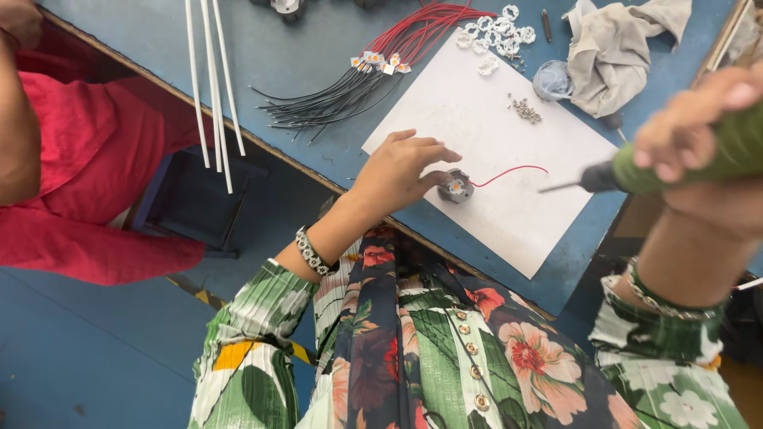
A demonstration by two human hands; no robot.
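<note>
My left hand (397,171) rests on a white sheet (509,151) on the blue table, with its fingertips pinching a small round grey part (455,187) that has a pale chip at its centre and a thin red wire (513,171) trailing to the right. My right hand (699,151) is raised at the right edge and grips a green-handled screwdriver (675,163); its dark tip points left, a short way from the grey part.
A bundle of red and black wires (358,83) with small chips lies at the back. White ring parts (497,36), a little pile of screws (525,110) and a crumpled cloth (616,48) sit beyond the sheet. White rods (211,87) overhang the table edge. Another person in red (71,159) stands at left.
</note>
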